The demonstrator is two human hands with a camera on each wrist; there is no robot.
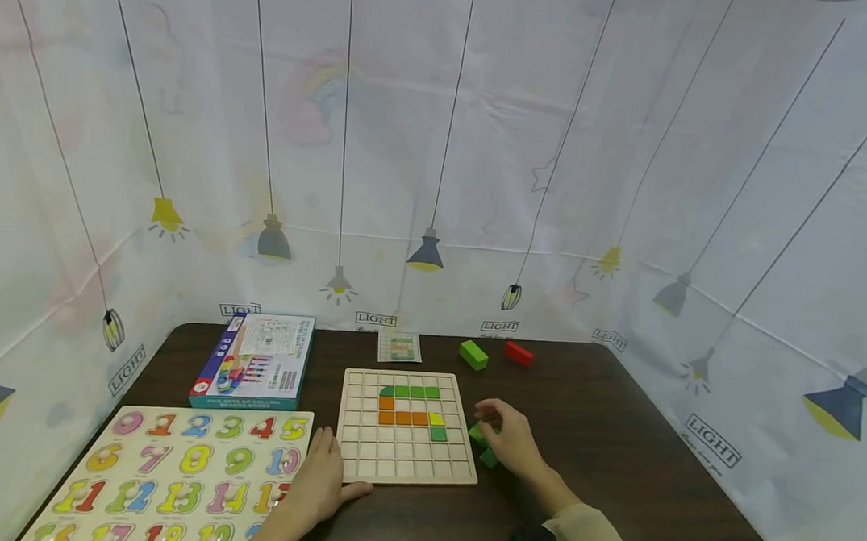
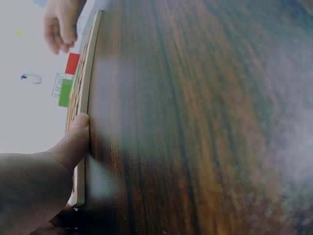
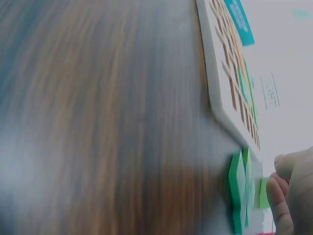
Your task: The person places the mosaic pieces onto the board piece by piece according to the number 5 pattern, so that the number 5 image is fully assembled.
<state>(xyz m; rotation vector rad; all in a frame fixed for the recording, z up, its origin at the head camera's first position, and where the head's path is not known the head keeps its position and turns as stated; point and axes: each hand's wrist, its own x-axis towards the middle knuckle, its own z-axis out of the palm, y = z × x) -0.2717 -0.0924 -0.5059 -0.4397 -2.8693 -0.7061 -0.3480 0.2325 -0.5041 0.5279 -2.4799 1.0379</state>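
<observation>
A square wooden grid board [image 1: 406,468] lies on the table with green, orange and yellow pieces in its cells. My left hand [image 1: 317,477] rests against its near left corner, fingers along the left side. The thumb [image 2: 73,142] touches the near edge in the left wrist view. To the board's right, my right hand [image 1: 511,441] hovers with loosely bent fingers, and I see nothing between them. Green blocks [image 1: 488,458] lie just beside and partly under that hand; the same green blocks [image 3: 237,188] show next to the board's corner in the right wrist view.
Beyond the board lie a light green block [image 1: 473,354], a red block [image 1: 519,353] and a small pattern card [image 1: 399,347]. A number puzzle board [image 1: 203,454] and a boxed set [image 1: 255,359] take up the left side. A printed curtain [image 1: 439,142] hangs behind the table.
</observation>
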